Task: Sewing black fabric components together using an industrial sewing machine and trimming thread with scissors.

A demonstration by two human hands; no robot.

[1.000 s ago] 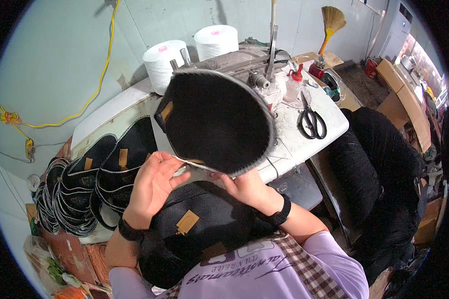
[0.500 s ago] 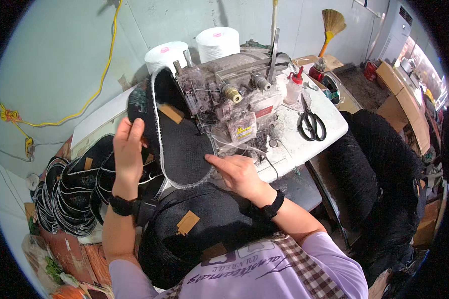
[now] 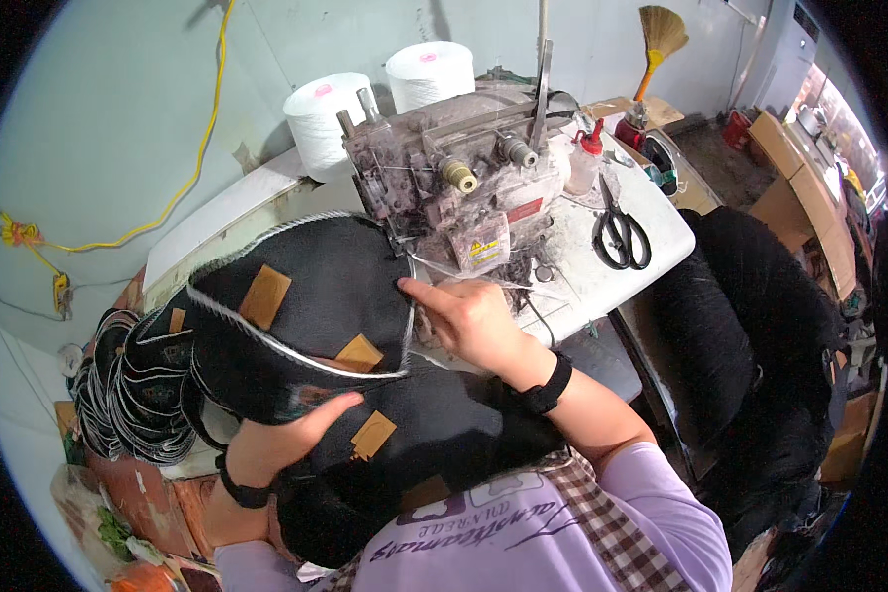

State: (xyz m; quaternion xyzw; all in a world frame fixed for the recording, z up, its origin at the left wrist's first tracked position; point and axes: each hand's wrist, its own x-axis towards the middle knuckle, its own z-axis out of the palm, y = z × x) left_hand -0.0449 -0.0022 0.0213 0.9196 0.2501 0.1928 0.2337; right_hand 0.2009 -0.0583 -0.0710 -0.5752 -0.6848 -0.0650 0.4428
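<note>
A black fabric piece (image 3: pixel 331 271) with a white stitched edge and tan patches lies at the overlock sewing machine (image 3: pixel 444 168), its right edge by the machine's front. My left hand (image 3: pixel 291 434) grips the folded near-left part, thumb along the near edge and the other fingers hidden beneath. At the right edge, close to the stitching area, my right hand (image 3: pixel 474 321) holds the same piece, index finger pointing along it and the rest curled. A stack of black fabric (image 3: pixel 454 405) with a tan patch (image 3: pixel 374 435) lies across my lap. White thread (image 3: pixel 434 266) trails from the machine.
Black scissors (image 3: pixel 622 240) and a red-capped bottle (image 3: pixel 586 163) are on the white table (image 3: pixel 572 306). Two white thread cones (image 3: pixel 328 123) stand behind. White-edged black pieces (image 3: pixel 133 395) pile up at left; large black bundles (image 3: pixel 750 335) sit at right. A broom (image 3: pixel 659 44) leans farther back.
My left hand has come down toward me, bringing the fabric's left side round and folding it over. The fabric has turned; my right hand stays near the same spot.
</note>
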